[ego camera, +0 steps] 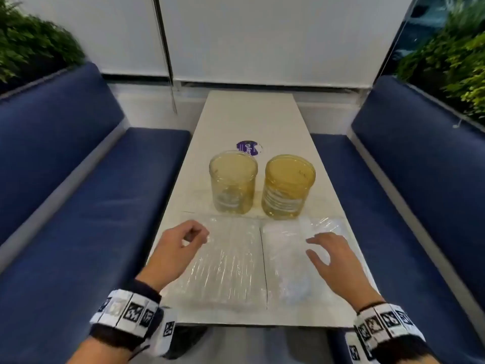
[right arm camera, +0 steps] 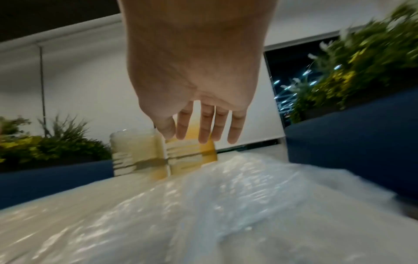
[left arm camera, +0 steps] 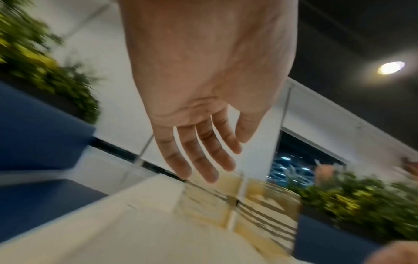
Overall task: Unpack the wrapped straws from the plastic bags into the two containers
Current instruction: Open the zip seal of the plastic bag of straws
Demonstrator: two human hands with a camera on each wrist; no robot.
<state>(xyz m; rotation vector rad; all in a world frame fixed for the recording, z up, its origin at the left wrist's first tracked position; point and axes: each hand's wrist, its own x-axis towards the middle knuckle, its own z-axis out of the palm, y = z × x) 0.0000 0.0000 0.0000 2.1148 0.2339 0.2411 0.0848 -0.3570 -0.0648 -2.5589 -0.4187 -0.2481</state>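
Two clear plastic bags of wrapped straws lie side by side at the near end of the long pale desk (ego camera: 252,114). The left bag (ego camera: 223,261) shows the straws as long ridges under the film; the right bag (ego camera: 291,258) is more crumpled and cloudy. Just beyond them stand the two yellowish see-through containers, both upright and close together without touching: the left container (ego camera: 233,185) and the right container (ego camera: 288,186). Neither has any straws in it that I can make out.

The left hand (ego camera: 175,252) hangs above the left edge of the left bag, its grip wide and holding nothing; in the head view the fingers look loosely bent, in the left wrist view they hang almost straight. The right hand (ego camera: 333,261) is spread over the right bag, fingers (right arm camera: 204,128) apart and pointing down, grip wide and holding nothing. Whether either hand touches the plastic, I cannot tell.

A round purple sticker (ego camera: 249,148) sits on the desk just behind the left container. Blue benches (ego camera: 86,206) run along both sides, with green plants (ego camera: 456,64) behind them.
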